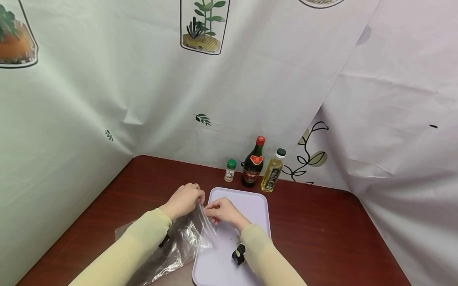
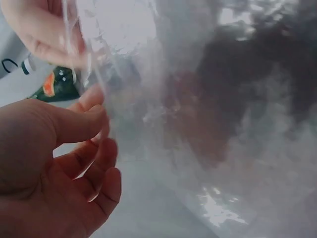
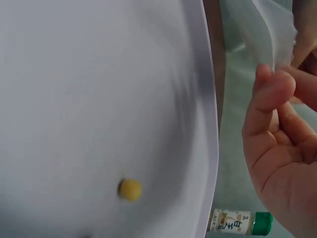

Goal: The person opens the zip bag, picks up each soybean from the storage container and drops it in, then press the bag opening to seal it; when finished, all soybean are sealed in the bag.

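A large clear plastic bag (image 1: 180, 248) hangs and spreads between the hands, its lower part lying on the table and over the tray's left edge. My left hand (image 1: 184, 201) pinches the bag's upper edge between thumb and forefinger, the other fingers loosely bent, as the left wrist view shows. Facing it, my right hand (image 1: 226, 212) pinches the edge of the film with thumb and forefinger, above the lilac tray (image 1: 218, 266). A small round yellow thing (image 3: 131, 189) sits on the tray in the right wrist view.
Along the back of the table stand a green-capped seasoning shaker (image 1: 230, 171), a dark green bottle with a red cap (image 1: 253, 165) and a bottle of yellow oil (image 1: 272, 172). A printed white curtain (image 1: 161, 99) closes off the back and sides. The dark red tabletop (image 1: 322, 234) extends right of the tray.
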Demonstrator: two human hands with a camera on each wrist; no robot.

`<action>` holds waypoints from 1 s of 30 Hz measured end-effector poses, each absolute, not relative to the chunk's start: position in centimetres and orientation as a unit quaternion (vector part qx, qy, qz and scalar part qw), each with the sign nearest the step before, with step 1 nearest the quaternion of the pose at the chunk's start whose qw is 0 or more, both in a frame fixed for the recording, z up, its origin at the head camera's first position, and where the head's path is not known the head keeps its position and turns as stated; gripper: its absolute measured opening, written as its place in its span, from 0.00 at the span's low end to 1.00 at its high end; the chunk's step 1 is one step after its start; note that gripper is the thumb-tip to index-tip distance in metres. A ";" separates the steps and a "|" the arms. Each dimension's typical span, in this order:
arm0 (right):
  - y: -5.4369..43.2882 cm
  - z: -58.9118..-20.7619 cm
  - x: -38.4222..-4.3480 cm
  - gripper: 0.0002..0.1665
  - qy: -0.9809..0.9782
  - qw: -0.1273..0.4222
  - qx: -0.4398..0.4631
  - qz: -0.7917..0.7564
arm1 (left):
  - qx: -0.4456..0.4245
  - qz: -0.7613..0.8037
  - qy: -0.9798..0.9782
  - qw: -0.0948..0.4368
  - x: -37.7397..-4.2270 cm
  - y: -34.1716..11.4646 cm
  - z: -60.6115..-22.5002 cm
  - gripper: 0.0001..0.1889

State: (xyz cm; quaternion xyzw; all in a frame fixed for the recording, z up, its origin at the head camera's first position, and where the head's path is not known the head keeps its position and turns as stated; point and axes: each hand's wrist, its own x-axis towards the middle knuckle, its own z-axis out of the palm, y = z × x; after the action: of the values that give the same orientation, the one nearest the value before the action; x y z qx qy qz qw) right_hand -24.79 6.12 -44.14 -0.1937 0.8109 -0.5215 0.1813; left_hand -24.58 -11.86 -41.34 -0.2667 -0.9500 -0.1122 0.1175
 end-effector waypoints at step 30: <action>8.1 -43.2 -23.5 0.11 0.751 0.186 -0.125 -0.622 | -0.141 -0.337 -0.925 0.103 -20.8 -8.2 -42.5 0.14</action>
State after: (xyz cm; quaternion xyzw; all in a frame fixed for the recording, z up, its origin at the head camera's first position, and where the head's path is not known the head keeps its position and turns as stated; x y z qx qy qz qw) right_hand -23.50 8.07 -43.20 -0.1254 0.7506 -0.6215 0.1860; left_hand -20.81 -8.17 -42.50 -0.1407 -0.9252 -0.3369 0.1032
